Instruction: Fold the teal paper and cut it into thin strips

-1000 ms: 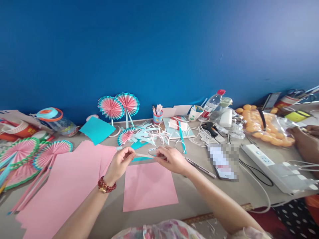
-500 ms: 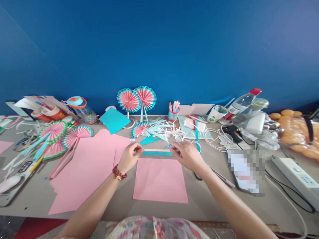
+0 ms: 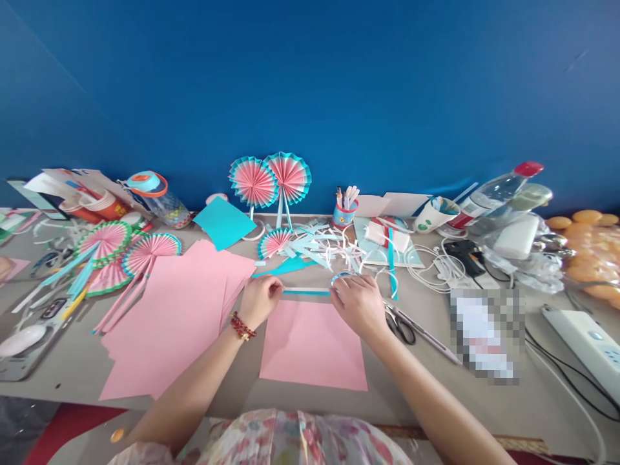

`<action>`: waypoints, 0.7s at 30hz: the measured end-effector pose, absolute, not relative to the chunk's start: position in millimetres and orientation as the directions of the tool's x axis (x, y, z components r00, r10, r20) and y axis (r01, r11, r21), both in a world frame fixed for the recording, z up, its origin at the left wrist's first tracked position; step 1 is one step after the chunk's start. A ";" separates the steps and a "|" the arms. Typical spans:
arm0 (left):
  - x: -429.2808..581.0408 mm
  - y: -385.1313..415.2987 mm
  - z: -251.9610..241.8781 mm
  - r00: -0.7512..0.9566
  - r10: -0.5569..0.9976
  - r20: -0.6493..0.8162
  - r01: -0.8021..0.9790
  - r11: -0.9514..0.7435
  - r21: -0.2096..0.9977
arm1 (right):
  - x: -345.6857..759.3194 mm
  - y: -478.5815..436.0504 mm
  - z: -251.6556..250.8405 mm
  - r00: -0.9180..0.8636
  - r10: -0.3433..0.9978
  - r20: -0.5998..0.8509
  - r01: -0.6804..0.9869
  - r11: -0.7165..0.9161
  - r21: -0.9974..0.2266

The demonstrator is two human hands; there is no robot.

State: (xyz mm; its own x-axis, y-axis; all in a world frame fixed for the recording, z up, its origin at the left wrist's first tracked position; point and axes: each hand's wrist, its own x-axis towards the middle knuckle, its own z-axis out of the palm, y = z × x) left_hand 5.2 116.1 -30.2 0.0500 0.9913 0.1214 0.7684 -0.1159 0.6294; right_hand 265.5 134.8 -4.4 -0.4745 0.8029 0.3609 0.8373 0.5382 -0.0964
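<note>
A pink sheet [image 3: 314, 345] lies flat on the table in front of me, with a narrow blue strip [image 3: 310, 293] along its far edge. My left hand [image 3: 263, 298], a red bead bracelet at the wrist, is closed at the strip's left end, fingertips pinched on a thin whitish strip. At the right end is my right hand [image 3: 357, 303], fingers bent together and pointing down; what they hold is hidden under them. A small round blue-and-white item [image 3: 340, 278] shows just beyond those fingers. Scissors [image 3: 403, 325] lie right of my right hand.
Pink sheets [image 3: 169, 310] are stacked at the left beside folded paper fans [image 3: 150, 252]. Paper scraps [image 3: 320, 245], a pen cup [image 3: 345, 213] and two upright fans [image 3: 288, 177] stand or lie behind. A bottle [image 3: 494, 194], cables and a power strip [image 3: 581, 342] are at the right.
My right hand's fingers have come down over the strip's right end, and the round item shows more. The view has shifted slightly. Part of another hand now shows at the far left edge.
</note>
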 end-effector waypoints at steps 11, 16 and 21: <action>9.0 115.7 -32.3 0.070 0.991 0.114 0.849 -0.119 0.514 | 265.0 134.5 -11.9 -0.500 0.790 0.354 0.833 0.551 -0.051; 10.2 115.3 -31.0 0.075 0.990 0.118 0.862 -0.124 0.491 | 264.9 134.2 -13.9 -0.509 0.794 0.333 0.832 0.553 -0.046; 11.0 115.7 -30.5 0.079 0.989 0.124 0.876 -0.129 0.465 | 263.8 133.8 -14.1 -0.513 0.793 0.328 0.831 0.555 -0.043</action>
